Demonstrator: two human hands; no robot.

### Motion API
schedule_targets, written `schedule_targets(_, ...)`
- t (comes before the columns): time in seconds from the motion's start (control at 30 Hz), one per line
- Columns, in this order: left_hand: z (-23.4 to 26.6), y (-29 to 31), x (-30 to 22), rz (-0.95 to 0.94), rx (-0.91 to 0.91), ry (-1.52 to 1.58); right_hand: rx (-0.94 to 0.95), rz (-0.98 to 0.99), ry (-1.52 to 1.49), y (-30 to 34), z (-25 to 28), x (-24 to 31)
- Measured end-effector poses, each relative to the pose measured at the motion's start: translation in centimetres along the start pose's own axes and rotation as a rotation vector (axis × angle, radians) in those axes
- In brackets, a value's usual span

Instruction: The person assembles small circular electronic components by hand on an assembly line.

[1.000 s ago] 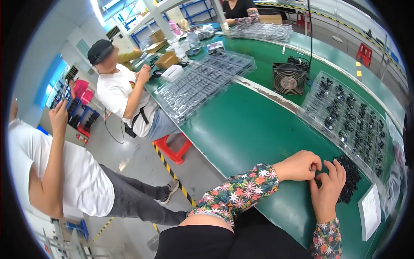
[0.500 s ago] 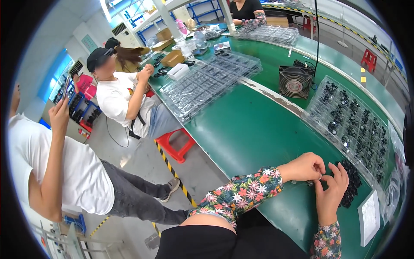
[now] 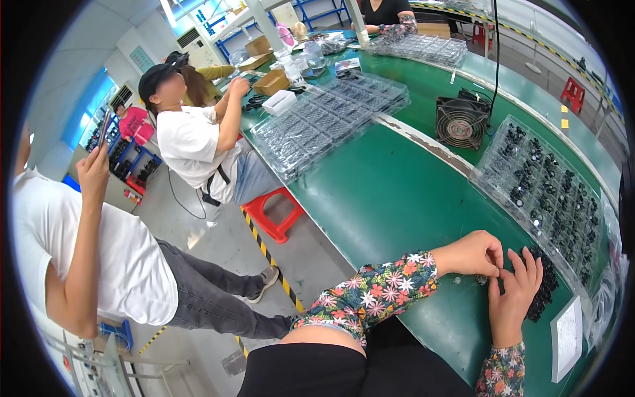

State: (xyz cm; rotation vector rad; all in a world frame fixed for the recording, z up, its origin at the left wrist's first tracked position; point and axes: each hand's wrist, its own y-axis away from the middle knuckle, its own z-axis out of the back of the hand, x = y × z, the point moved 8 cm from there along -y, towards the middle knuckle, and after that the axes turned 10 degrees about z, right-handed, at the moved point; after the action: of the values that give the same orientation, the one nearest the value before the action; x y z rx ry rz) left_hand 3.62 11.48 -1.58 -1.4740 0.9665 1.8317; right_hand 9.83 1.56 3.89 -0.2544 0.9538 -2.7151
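Two hands meet fingertip to fingertip beside a pile of small black parts

Clock bearings run from where the hands meet, with 12 toward the top of the view. The left hand [image 3: 468, 257] comes in from 9 o'clock, its thumb and forefinger drawn close together and its other fingers curled. The right hand [image 3: 510, 298] rises from 6 o'clock, thumb and forefinger nearly meeting at the left hand's tips, the remaining fingers loosely raised and spread. Whether either pinch is fully closed, or on what, I cannot tell: anything between the tips is too small and hidden.

The pile of black parts [image 3: 547, 291] lies on the green table [image 3: 377, 205] just beside the right hand, a little past 3 o'clock. A few tiny shiny bits [image 3: 457, 280] sit near the left hand, toward 9 o'clock. A clear tray [image 3: 517, 217] filled with more dark pieces is at 1 o'clock, and a white pad of paper [image 3: 567, 339] lies between 4 and 5.

The step in hand looks like fine two-handed fingertip work; the next move seems to call for a light, exact pinch with both hands close together.
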Motion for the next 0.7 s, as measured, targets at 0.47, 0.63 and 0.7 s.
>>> schedule_targets(0.47, -0.7, -0.5, -0.2, -0.129, 0.089, 0.042, 0.081, 0.091, -0.026, 0.6, 0.5, -0.6)
schedule_targets(0.63, 0.5, 0.0, -0.7, -0.213, -0.097, -0.141, 0.089, 0.069, -0.002, 1.1, 0.2, -1.6)
schedule_targets(0.7, 1.0, 0.1, -0.7, -0.239, -0.217, -0.296, 0.111, 0.039, 0.022, 1.2, 0.0, -2.2)
